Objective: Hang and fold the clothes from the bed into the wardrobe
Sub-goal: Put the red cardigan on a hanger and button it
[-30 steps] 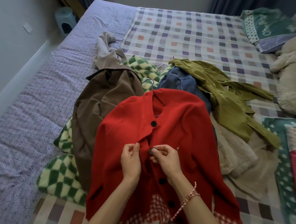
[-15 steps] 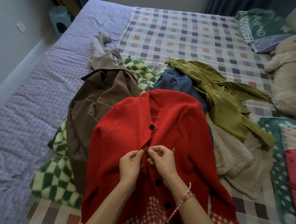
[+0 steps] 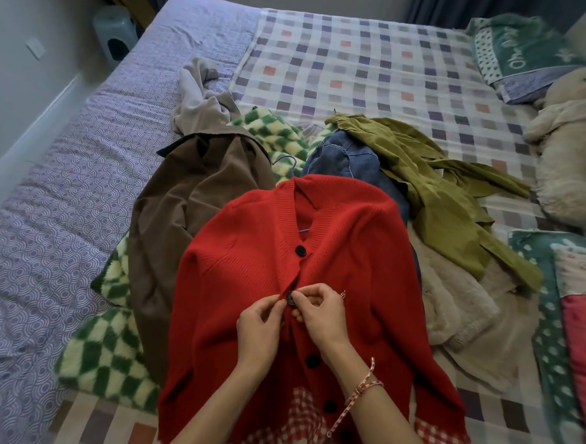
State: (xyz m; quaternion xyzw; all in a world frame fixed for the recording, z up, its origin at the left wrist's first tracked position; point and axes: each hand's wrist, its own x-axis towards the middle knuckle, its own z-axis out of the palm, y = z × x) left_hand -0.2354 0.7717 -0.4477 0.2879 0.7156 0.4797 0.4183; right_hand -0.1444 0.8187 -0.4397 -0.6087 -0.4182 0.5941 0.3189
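red cardigan (image 3: 317, 257) lies front-up on the bed (image 3: 77, 243), directly under both hands. Left hand (image 3: 259, 326) pinches the placket edge, right hand (image 3: 320, 312) pinches the second button (image 3: 291, 297); fingers curled tight on both. Knit looks soft, light and stretchy, no stiffness: best held at shoulders or collar. Long axis runs from the wrists out past the fingertips, collar far, gingham hem near.

Heaped clothes (image 3: 434, 182) crowd mid-bed; checked sheet (image 3: 380, 66) beyond lies open.
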